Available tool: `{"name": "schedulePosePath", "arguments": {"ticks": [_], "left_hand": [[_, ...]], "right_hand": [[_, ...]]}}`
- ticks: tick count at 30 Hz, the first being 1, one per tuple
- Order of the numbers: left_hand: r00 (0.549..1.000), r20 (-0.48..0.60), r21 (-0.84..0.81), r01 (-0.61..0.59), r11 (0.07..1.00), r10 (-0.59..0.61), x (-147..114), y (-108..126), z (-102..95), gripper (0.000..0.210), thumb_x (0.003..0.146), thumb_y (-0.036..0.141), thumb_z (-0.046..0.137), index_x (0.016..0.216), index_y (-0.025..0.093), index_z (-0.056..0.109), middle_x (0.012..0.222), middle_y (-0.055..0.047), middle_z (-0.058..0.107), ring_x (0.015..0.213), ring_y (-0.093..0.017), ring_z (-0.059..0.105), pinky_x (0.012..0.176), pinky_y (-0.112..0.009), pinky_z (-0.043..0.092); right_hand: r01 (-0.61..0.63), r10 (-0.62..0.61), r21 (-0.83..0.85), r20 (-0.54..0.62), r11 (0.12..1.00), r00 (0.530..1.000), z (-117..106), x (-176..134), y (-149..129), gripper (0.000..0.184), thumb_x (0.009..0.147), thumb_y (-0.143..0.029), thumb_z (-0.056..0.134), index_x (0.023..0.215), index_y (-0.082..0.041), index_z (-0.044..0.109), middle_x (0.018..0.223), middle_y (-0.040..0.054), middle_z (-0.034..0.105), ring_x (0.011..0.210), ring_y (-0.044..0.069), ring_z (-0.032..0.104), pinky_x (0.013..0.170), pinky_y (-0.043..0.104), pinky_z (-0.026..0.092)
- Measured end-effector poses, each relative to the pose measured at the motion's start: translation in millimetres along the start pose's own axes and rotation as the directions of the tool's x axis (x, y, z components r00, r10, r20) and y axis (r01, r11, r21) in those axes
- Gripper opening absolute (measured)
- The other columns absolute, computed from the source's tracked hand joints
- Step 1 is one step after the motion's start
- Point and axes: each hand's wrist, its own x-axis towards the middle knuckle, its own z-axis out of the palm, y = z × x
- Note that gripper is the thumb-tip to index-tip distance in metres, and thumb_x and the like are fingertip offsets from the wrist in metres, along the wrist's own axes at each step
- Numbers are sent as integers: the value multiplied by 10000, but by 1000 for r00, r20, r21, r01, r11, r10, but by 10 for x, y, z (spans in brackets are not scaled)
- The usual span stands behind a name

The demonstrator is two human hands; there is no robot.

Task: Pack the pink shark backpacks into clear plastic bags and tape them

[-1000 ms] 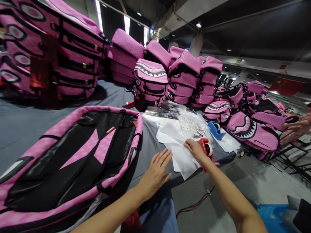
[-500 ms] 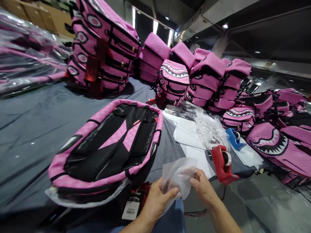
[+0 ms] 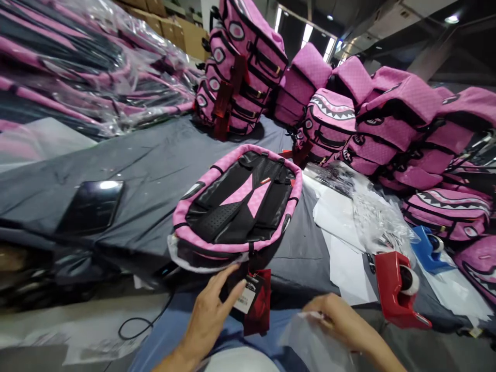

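A pink and black backpack lies on the grey-covered table with its strap side up. White wrapping shows under its near end. My left hand is at that end, thumb and index finger apart. Its thumb is beside a black hang tag with a white barcode label, and a red tag hangs close by. Lower right, my right hand pinches a thin translucent sheet, which droops below the fingers and is partly blurred.
A red tape dispenser and a blue one stand to the right, near white paper sheets and clear plastic. Stacked pink bags rise behind. At left are a dark phone-like device and plastic-wrapped bags.
My left hand has let go of the translucent sheet and moved to the backpack's near end. My right hand has carried the sheet lower. The view has swung left.
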Motion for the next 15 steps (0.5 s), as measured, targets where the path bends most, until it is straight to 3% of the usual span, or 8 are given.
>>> {"name": "schedulePosePath", "arguments": {"ticks": [3, 7, 10, 13, 15], "left_hand": [[999, -43, 12, 15, 1000, -14, 136, 35, 20, 498, 869, 622, 556, 1164, 245, 694, 1198, -71, 729, 1122, -258, 678, 1023, -416, 525], [998, -58, 50, 11, 999, -8, 212, 115, 246, 527, 865, 597, 534, 1204, 213, 657, 1174, -103, 711, 1125, -267, 658, 990, -439, 518], [985, -135, 113, 121, 986, -105, 322, 225, 448, 458, 801, 605, 572, 971, 196, 687, 918, -82, 713, 922, -292, 664, 887, -462, 501], [967, -94, -54, 231, 972, -235, 469, 318, 482, 411, 774, 608, 557, 694, 212, 632, 624, 4, 594, 647, -209, 583, 730, -354, 455], [959, -50, -179, 265, 948, -277, 521, 350, 403, 428, 773, 595, 521, 616, 208, 614, 546, 22, 543, 571, -171, 532, 638, -297, 413]], "right_hand": [[101, -98, 212, -22, 972, 995, -2, 285, -50, 481, 973, -548, 448, 886, -196, 765, 889, 88, 730, 827, 239, 648, 775, 311, 490], [84, -100, 400, 19, 913, 995, -109, 594, -113, 559, 944, -657, 483, 888, -162, 737, 816, 65, 714, 767, 218, 653, 756, 306, 499], [97, -120, 388, 36, 917, 992, -226, 767, -132, 526, 915, -657, 549, 893, -163, 727, 834, 63, 727, 761, 206, 667, 759, 303, 507], [75, -96, 347, 43, 935, 994, -390, 858, -147, 532, 903, -662, 560, 886, -156, 724, 842, 81, 739, 762, 215, 680, 754, 309, 512], [59, -73, 279, 43, 959, 996, -471, 921, -154, 520, 912, -642, 554, 879, -150, 717, 828, 76, 735, 758, 215, 668, 750, 306, 499]]}}
